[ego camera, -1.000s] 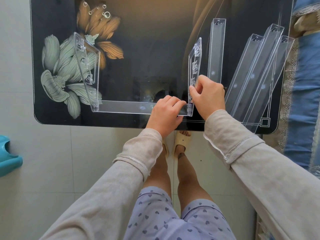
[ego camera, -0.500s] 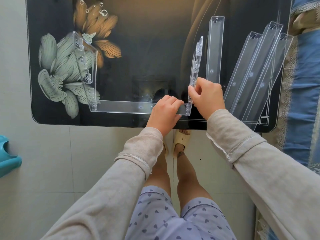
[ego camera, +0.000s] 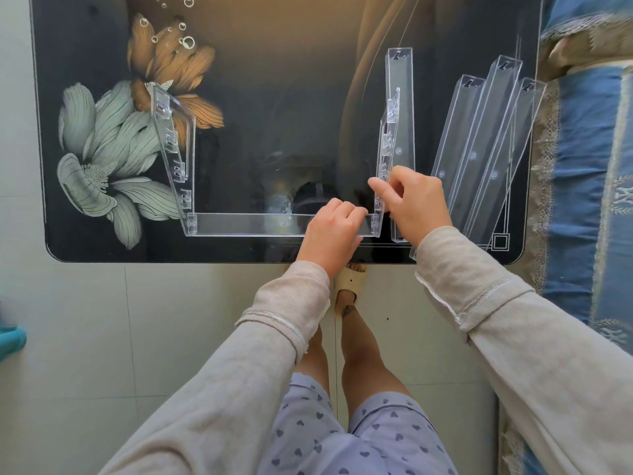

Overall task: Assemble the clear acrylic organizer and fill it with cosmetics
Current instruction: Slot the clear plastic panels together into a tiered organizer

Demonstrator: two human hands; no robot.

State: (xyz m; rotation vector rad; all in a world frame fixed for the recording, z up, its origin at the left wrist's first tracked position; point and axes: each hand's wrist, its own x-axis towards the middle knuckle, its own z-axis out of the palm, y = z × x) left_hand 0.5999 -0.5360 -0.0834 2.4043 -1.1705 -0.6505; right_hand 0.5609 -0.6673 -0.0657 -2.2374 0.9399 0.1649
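The left grip (ego camera: 330,231) curls round the clear strip (ego camera: 246,225) at 6 o'clock on the surface (ego camera: 291,114). The right grip (ego camera: 416,204) pinches the side panel (ego camera: 388,138) standing at the strip's 3 o'clock end.

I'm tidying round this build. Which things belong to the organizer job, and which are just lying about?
Job: left side panel; right side panel, pinched by the right hand; front tray, gripped by the left hand; four loose trays on the glass table.
Lying about: blue patterned fabric at right; teal object at left; slipper on the floor.
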